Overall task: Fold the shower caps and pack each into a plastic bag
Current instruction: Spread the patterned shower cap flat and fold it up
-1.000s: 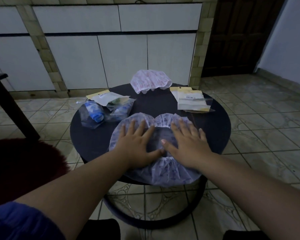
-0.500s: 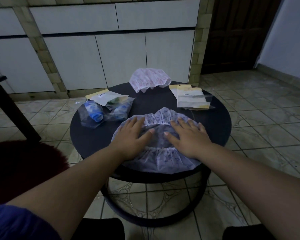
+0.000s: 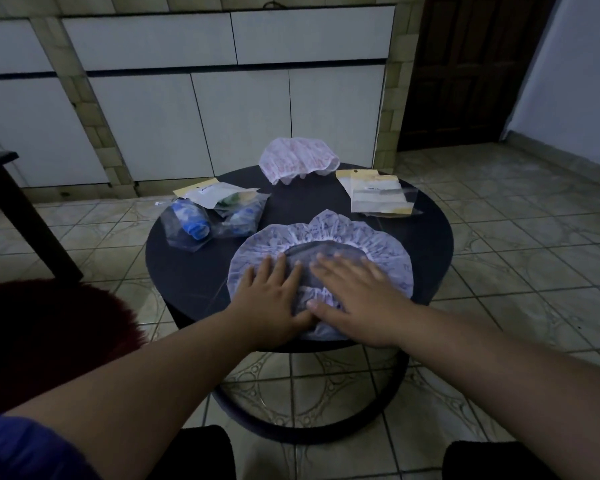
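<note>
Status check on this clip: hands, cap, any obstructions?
Left hand and right hand flat, pressing purple shower cap on round table. Cap unfolded. Nothing obstructing.

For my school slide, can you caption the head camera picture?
Both hands, left hand and right hand, press a purple shower cap flat on a round table.

- two shower caps: one blue-printed clear plastic shower cap (image 3: 388, 244), one pink-printed shower cap (image 3: 298, 162)
- two clear bags with blue rolled caps inside (image 3: 187, 225)
- one stack of empty yellow-headed plastic bags (image 3: 378, 195)
- one round dark table (image 3: 187, 271)
- two hands
</note>
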